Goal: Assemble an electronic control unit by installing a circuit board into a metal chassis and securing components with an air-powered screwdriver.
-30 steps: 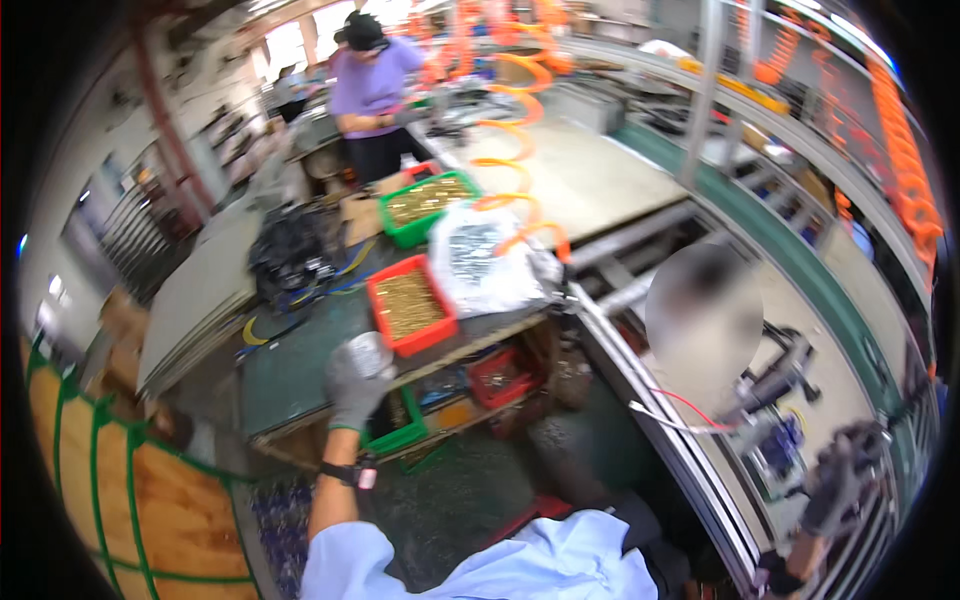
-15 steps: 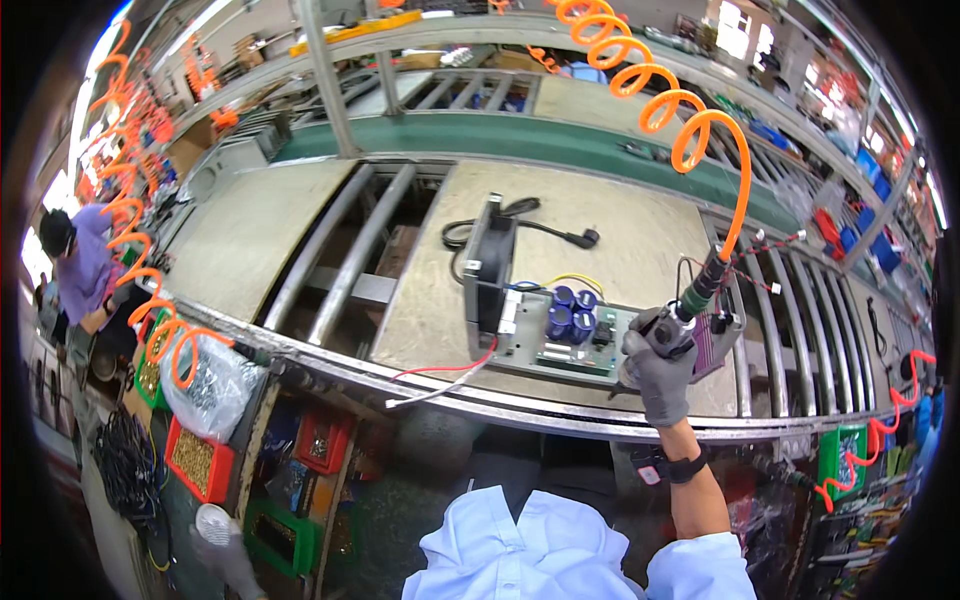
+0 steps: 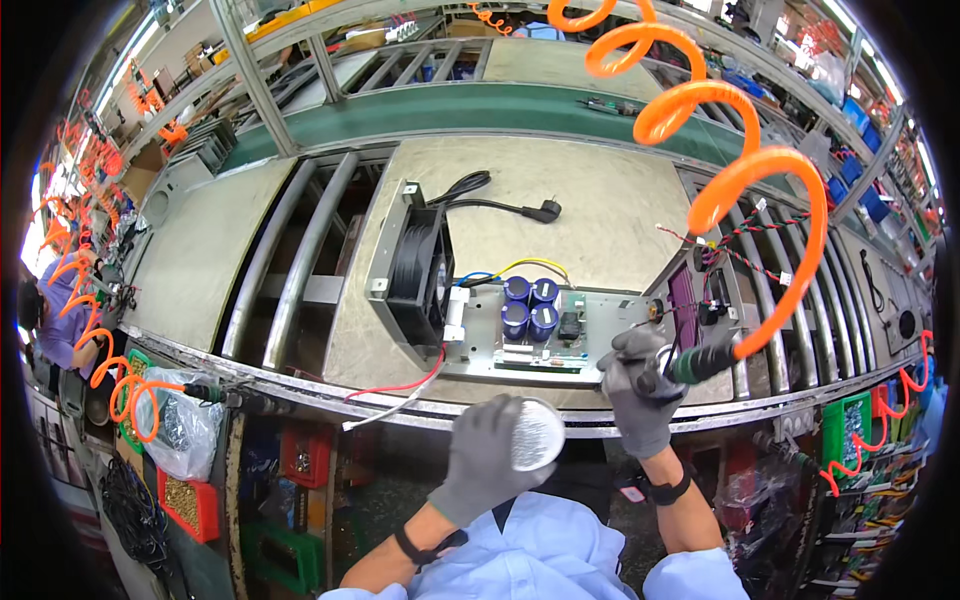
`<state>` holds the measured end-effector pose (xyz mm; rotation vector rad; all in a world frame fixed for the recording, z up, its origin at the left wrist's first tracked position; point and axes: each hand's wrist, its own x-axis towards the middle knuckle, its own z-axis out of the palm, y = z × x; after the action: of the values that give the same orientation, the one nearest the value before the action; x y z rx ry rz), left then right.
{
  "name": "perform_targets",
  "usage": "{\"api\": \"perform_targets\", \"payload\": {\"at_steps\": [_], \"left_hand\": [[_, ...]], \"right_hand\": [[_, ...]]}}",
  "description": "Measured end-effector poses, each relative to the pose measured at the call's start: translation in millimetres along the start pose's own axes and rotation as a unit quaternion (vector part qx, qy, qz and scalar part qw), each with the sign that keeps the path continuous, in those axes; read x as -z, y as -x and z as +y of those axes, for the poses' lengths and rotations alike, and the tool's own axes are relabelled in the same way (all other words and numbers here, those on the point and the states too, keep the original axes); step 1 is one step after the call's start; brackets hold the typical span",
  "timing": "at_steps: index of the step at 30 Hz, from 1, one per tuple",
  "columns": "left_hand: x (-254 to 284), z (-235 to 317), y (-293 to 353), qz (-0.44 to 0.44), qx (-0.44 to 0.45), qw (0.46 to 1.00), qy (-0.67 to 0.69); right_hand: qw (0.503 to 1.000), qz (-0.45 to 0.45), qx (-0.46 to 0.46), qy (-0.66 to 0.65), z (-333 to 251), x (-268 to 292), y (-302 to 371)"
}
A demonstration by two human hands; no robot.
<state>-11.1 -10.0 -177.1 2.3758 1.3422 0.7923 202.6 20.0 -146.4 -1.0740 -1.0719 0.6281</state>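
My left hand [image 3: 480, 455], in a grey glove, is closed around a round white cup-like thing [image 3: 538, 435] with a bright, grainy face, in front of the bench edge. In my gloved right hand [image 3: 640, 400] is an air screwdriver [image 3: 705, 363], tilted, its dark green end joined to an orange coiled hose [image 3: 800, 240]. That hand is at the right end of a grey metal chassis [image 3: 475, 320]. On the chassis are a black fan [image 3: 425, 270], blue capacitors [image 3: 530, 310] on a circuit board, and a purple-faced panel [image 3: 683, 297]. The driver's tip is hidden.
A black power cord [image 3: 510, 207] lies behind the chassis on a board [image 3: 600, 180]. Red and white wires [image 3: 395, 390] hang toward the front rail. Metal rollers [image 3: 315, 250] flank the board. Below are a red bin [image 3: 190, 508] and a green bin [image 3: 848, 440]. A person [image 3: 65, 310] works at far left.
My left hand has come up from the lower left with the white cup-like thing. The screwdriver has tipped from upright toward level, and its hose has swung lower and nearer.
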Motion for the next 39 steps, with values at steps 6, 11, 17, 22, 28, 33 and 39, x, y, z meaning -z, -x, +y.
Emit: {"api": "perform_targets", "payload": {"at_steps": [6,11,17,22,28,33,39], "left_hand": [[-30,11,-25,-0.017,0.001,1.0,-0.013],[-40,9,-16,0.014,0.005,1.0,0.003],[-41,9,-13,0.005,-0.025,1.0,-0.006],[-36,13,-22,-0.024,-0.047,0.998,-0.04],[-36,11,-24,-0.02,-0.048,0.998,-0.025],[-41,7,-21,0.005,-0.051,0.999,-0.013],[-42,5,-20,0.017,-0.048,0.999,-0.005]], "right_hand": [[0.997,-0.063,-0.03,0.04,-11,4,6],[0.996,-0.076,-0.034,0.021,1,7,1],[0.999,-0.047,-0.026,-0.012,1,9,4],[0.997,-0.054,-0.055,-0.022,-5,7,-1],[0.987,-0.154,-0.048,0.027,-26,12,4],[0.987,-0.107,-0.082,-0.086,-31,0,16],[0.99,-0.136,-0.032,-0.01,-17,-12,18]]}}
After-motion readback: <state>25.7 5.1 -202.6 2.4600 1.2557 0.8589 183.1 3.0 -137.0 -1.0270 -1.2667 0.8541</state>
